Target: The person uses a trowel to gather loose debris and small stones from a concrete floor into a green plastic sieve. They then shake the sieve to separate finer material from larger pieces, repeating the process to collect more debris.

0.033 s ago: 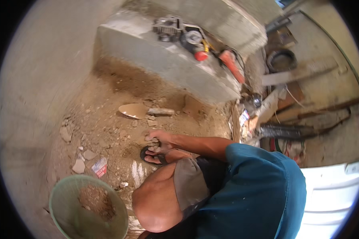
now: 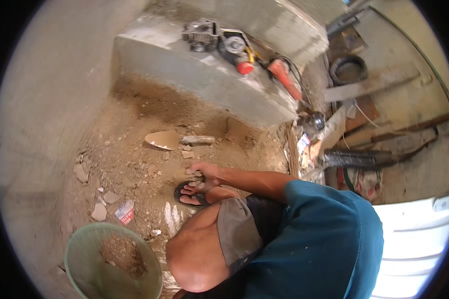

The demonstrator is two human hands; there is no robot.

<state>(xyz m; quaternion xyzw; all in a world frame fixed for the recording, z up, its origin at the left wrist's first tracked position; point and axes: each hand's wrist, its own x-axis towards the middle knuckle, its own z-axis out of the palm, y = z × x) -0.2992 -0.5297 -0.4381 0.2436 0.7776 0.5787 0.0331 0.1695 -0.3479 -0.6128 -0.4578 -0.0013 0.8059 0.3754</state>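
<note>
My right hand (image 2: 207, 173) is curled around several small chunks of rubble (image 2: 196, 178), held just over my sandalled foot (image 2: 188, 193). Its forearm reaches in from the right, below a teal sleeve. My left hand is out of sight, with my knee and torso filling the lower middle. Beyond the right hand, a trowel (image 2: 163, 140) lies on the dirt, its dusty handle pointing right. Loose soil and broken bits (image 2: 134, 164) surround the hand. A green basin (image 2: 77, 249) at lower left holds a heap of dirt and rubble.
A concrete step (image 2: 184, 74) carries a metal engine part (image 2: 202, 35), a dark machine with a wheel (image 2: 234, 45) and a red power tool (image 2: 284, 79). Boards (image 2: 374, 84), a black ring (image 2: 348, 70) and scrap clutter the right. A printed packet (image 2: 125, 213) lies near the basin.
The view has shifted slightly. My right hand has drawn a little to the right over the ground, still closed around the rubble. The trowel and basin stay in place.
</note>
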